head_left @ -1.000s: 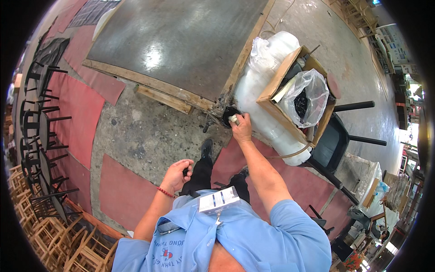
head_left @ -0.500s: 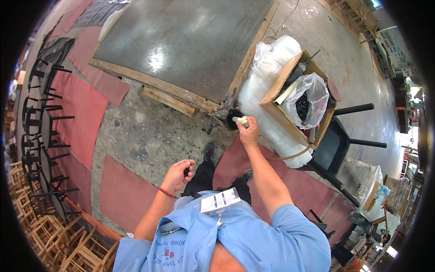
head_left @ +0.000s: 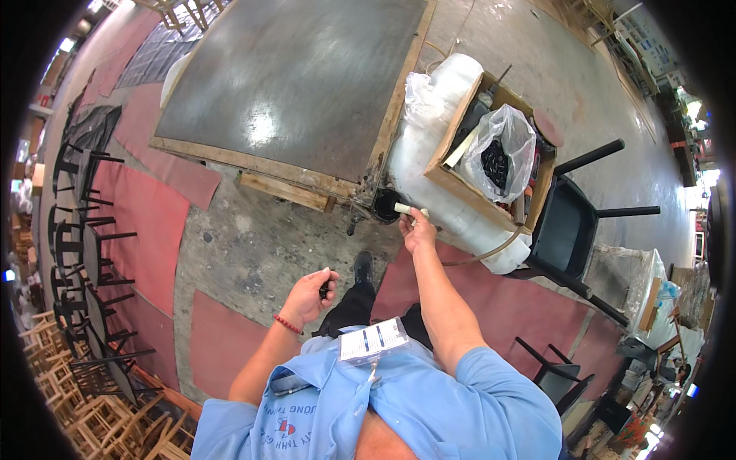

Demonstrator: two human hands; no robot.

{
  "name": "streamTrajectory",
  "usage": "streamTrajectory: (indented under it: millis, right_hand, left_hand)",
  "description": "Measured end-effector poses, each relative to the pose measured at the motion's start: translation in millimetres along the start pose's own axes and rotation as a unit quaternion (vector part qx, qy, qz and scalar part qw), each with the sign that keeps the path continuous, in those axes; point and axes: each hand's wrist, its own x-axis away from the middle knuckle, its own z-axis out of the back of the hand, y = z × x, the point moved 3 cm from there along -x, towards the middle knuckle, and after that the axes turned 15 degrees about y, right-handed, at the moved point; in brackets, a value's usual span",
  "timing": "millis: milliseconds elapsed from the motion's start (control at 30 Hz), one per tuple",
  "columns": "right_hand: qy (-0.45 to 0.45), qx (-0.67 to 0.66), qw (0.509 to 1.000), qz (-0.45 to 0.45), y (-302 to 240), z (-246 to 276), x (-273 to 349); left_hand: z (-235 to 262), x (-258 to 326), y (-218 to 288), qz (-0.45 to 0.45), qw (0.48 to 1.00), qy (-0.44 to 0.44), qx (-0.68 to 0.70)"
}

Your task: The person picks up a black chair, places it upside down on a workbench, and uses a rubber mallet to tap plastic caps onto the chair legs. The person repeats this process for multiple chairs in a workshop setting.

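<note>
Right hand (head_left: 418, 232) pinches a pale cylindrical piece (head_left: 402, 208) at the edge of a round black container (head_left: 385, 205), apparently a handling step; the next move calls for a steady grip. Left hand (head_left: 310, 297) curls around a small black object (head_left: 323, 291).

1. A cardboard box (head_left: 468, 192) is sitting beside the wide dark surface (head_left: 299, 77), and a clear plastic bag (head_left: 520, 136) is bulging inside it, holding something black.
2. A long white wrapped roll (head_left: 414, 165) is lying between box and surface.
3. A wooden beam (head_left: 287, 192) is jutting from under the surface's near edge.
4. A black chair (head_left: 565, 222) is resting just right of the box — its legs are pointing outward.
5. Red mats (head_left: 146, 215) are covering parts of the grey floor (head_left: 245, 230).
6. Dark chairs (head_left: 90, 254) are lining the left — pale wooden frames (head_left: 77, 391) are crowding below.
</note>
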Motion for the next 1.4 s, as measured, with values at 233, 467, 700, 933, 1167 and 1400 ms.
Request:
streamTrajectory:
  millis: [233,467,700,933,1167,1400]
  right_hand:
    - [-0.011,-0.11,0.99,-0.091,5,-2,4]
    - [-0.125,-0.191,0.968,-0.104,-83,22,102]
    - [-0.257,-0.318,0.906,0.107,-223,147,227]
    - [-0.125,-0.372,0.845,0.363,-346,333,252]
    - [-0.021,-0.098,0.868,0.485,-393,353,197]
    - [-0.012,0.041,0.856,0.514,-398,343,179]
  left_hand:
    - [2,7,15,-0.014,0.999,0.021,-0.033]
    - [-49,3,27,-0.013,0.997,-0.051,-0.053]
    - [-154,5,14,-0.01,0.981,-0.147,-0.13]
    - [-260,26,-58,-0.014,0.96,-0.198,-0.197]
    - [-331,51,-152,-0.019,0.953,-0.222,-0.206]
    - [-338,56,-184,-0.016,0.966,-0.187,-0.179]
